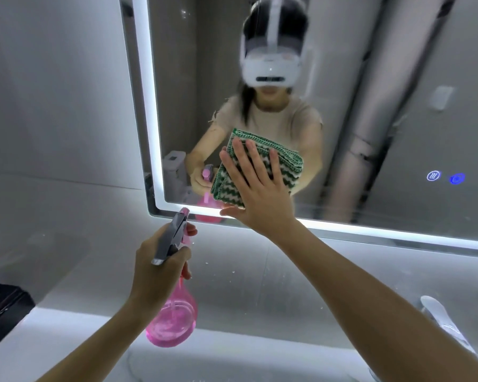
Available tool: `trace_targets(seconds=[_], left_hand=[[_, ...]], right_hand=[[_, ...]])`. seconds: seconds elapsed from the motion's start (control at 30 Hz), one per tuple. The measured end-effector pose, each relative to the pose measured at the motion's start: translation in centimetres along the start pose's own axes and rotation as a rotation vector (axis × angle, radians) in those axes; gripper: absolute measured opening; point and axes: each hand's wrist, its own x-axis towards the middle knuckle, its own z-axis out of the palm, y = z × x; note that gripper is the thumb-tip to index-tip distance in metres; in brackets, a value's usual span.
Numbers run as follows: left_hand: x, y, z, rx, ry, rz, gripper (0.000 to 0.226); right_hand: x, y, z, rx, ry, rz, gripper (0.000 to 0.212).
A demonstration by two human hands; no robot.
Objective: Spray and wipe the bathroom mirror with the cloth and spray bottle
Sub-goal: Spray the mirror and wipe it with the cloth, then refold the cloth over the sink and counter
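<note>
Your right hand [255, 188] presses the cloth [262, 164] flat-fingered against the mirror [398, 133] near its 7 o'clock corner; your left hand [158, 268] grips the bottle [174, 318] at 7 o'clock below.

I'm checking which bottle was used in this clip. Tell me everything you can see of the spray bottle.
The spray bottle is translucent pink plastic with a rounded, bulbous body, a narrow neck and a grey trigger head tipped by a pink nozzle. It looks partly filled with liquid. The left hand grips its neck and trigger, holding it tilted in the air above the counter, nozzle aimed up toward the mirror's lower left corner. Nothing else touches it. Its reflection shows in the glass.
</note>
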Motion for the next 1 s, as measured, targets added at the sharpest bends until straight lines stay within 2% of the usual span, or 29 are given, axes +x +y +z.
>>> trace_targets(seconds=[0.07, 0.17, 0.27, 0.43, 0.63, 0.73, 0.8, 0.9, 1.0], left_hand=[[-0.4, -0.3, -0.2, -0.014, -0.005, -0.005, 0.025], [-0.9, -0.4, -0.7, -0.033, -0.017, -0.014, 0.037], [-1.2, -0.4, -1.3, -0.034, -0.025, -0.014, 0.037], [-2.0, -1.3, -1.9, 0.007, -0.043, 0.014, 0.034], [-4.0, -3.3, -2.0, 0.077, -0.068, -0.003, 0.033], [-5.6, -4.4, -2.0, 0.089, -0.09, -0.025, 0.035], [-7.0, -5.2, -1.9, 0.092, -0.107, -0.042, 0.035], [-9.3, -6.4, -1.8, 0.113, -0.124, -0.09, 0.037], [-12.1, -7.2, -1.9, 0.099, -0.159, -0.122, 0.04]], right_hand=[[-0.5, -0.2, 0.1, -0.004, -0.037, -0.014, 0.108], [-2.7, -1.2, 0.7, -0.025, -0.139, -0.062, 0.118], [-5.1, -2.5, 1.6, -0.063, -0.232, -0.076, 0.124], [-7.9, -3.7, 2.1, -0.041, -0.205, -0.105, 0.09], [-13.9, -6.4, 2.4, 0.163, -0.335, -0.128, 0.064], [-17.4, -7.8, 1.2, 0.332, -0.56, -0.079, 0.072], [-19.5, -8.6, -0.1, 0.429, -0.635, -0.068, 0.075], [-22.0, -10.1, -2.6, 0.582, -0.7, 0.02, 0.069], [-24.0, -11.6, -5.8, 0.718, -0.893, 0.083, 0.067]])
